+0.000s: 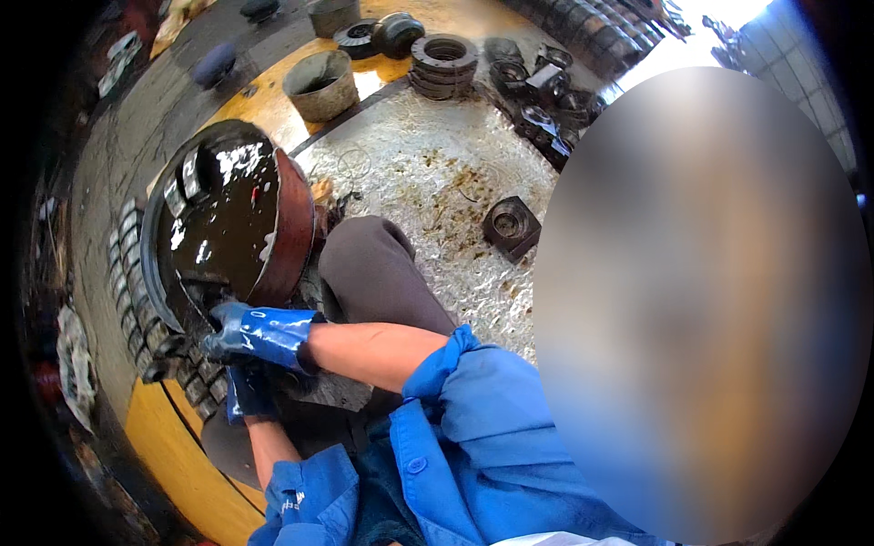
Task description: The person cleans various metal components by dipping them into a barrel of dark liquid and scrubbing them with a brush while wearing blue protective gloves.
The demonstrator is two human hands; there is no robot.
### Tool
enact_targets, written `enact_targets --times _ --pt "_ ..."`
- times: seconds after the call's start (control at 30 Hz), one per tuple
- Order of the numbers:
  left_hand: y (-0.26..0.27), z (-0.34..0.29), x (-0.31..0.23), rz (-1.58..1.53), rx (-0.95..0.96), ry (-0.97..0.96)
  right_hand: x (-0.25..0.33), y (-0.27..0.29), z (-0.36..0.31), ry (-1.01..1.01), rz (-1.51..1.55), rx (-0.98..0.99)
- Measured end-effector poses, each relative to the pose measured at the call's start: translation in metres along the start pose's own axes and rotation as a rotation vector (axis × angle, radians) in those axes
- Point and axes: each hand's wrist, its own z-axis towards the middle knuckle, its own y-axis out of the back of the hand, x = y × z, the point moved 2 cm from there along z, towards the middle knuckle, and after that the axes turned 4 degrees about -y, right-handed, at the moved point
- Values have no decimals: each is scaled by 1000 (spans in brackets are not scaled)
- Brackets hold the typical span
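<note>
Gloved hands at one tub

At the metal sheet's [391, 136] left edge, one red-sided tub [295, 227] holds dark liquid [228, 223] and at least one metal ring [190, 176]. Two buckets [319, 102] stand past its far-left corner; one square block [512, 229] lies toward its right edge. The right hand [250, 331] curls against a dark piece [206, 289] at the tub's near rim — hold unclear; the left hand's [249, 393] grip — hidden. White sleeve lettering [293, 500]: too small to read.

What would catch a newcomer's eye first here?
Probably the round, reddish tub of dark, shiny liquid at left. Next, the blue-gloved right hand at its near rim, with the left hand just below. A dark square block also stands out on the silvery sheet, mid-picture.
</note>
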Motion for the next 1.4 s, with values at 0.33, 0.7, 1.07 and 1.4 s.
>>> enact_targets --times 0.33,0.7,1.07,1.4 --pt "-228 -27 -91 977 117 -225 59 132 -22 128 340 140" --pt "-525 83 -205 588 555 -301 125 338 -81 784 -153 -790" --pt "-388 61 -213 412 417 -275 104 217 -37 951 -82 -839" --pt "-247 81 -191 196 247 -242 83 201 -8 762 -117 -788"
